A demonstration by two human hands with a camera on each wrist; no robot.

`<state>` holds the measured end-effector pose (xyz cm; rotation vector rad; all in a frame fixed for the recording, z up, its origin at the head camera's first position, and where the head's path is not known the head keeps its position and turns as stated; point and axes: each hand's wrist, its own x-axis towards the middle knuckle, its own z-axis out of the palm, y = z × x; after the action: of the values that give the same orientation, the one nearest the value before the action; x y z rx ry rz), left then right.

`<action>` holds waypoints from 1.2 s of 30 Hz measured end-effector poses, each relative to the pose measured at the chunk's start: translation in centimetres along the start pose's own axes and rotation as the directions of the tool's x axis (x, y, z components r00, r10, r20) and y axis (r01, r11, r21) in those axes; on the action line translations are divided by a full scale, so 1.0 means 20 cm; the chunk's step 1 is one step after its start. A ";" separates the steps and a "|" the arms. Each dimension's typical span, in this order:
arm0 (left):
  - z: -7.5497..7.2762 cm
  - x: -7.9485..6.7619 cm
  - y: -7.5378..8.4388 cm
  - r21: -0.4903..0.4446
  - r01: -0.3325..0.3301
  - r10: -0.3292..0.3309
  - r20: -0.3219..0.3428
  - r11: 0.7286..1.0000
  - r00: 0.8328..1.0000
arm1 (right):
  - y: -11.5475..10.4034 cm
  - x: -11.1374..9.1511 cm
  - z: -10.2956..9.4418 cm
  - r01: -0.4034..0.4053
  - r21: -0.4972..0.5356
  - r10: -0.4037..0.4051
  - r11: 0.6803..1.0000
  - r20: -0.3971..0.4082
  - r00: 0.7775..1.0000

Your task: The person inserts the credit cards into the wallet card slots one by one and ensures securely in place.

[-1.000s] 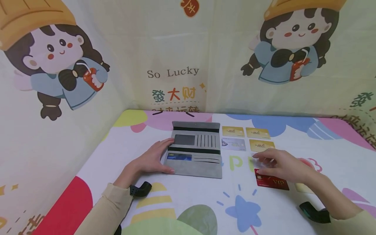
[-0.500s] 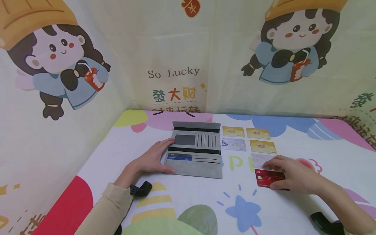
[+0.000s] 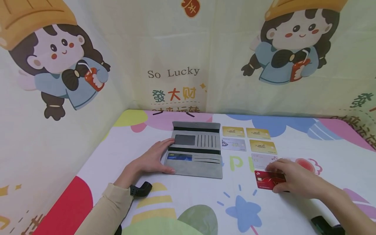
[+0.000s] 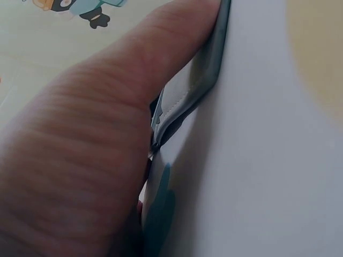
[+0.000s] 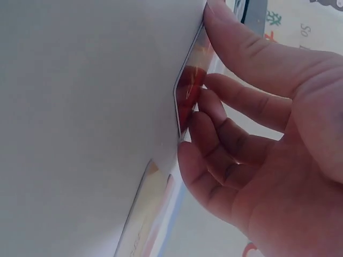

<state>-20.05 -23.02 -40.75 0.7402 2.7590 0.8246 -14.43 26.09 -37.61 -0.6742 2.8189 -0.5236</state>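
A grey wallet (image 3: 205,169) lies unfolded on the table, with a blue card (image 3: 180,157) in its lower left slot. My left hand (image 3: 152,158) is spread along the wallet's left edge, thumb on the lower panel, as the left wrist view also shows. My right hand (image 3: 299,179) grips a red card (image 3: 265,179) by its long edges, thumb on the near side and curled fingers on the far side. The card is low at the table. Just beyond it lies a pale pinkish-white card (image 3: 259,160), close to the fingertips.
Three gold cards, one of them nearest the fingers (image 3: 263,147), and a silver VIP card (image 3: 234,144) lie right of the wallet. In the right wrist view a pale yellow card (image 5: 140,214) lies beside the hand. A patterned cloth wall (image 3: 176,49) rises behind the table.
My right hand has gone from hovering over the pale and red cards to taking the red card by its edges. The red card has slid slightly toward me. The left hand stays put.
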 end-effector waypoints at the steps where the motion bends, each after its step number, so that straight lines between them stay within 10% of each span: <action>1: 0.00 0.00 0.00 0.002 -0.003 0.003 0.000 1.000 1.000 | 0.00 0.00 0.00 0.002 0.003 -0.002 1.000 0.001 1.000; 20: 0.00 -0.01 0.01 0.003 -0.006 0.006 -0.001 1.000 1.000 | 0.07 0.00 -0.02 0.144 0.075 -0.140 0.987 -0.055 0.989; 36: 0.01 -0.01 0.00 0.009 -0.003 0.003 -0.014 1.000 1.000 | 0.10 0.10 -0.09 0.076 0.421 -0.095 0.904 0.026 0.995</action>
<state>-19.91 -23.05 -40.87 0.7436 2.7762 0.8221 -17.40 27.42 -36.95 -0.7060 2.5132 -1.0757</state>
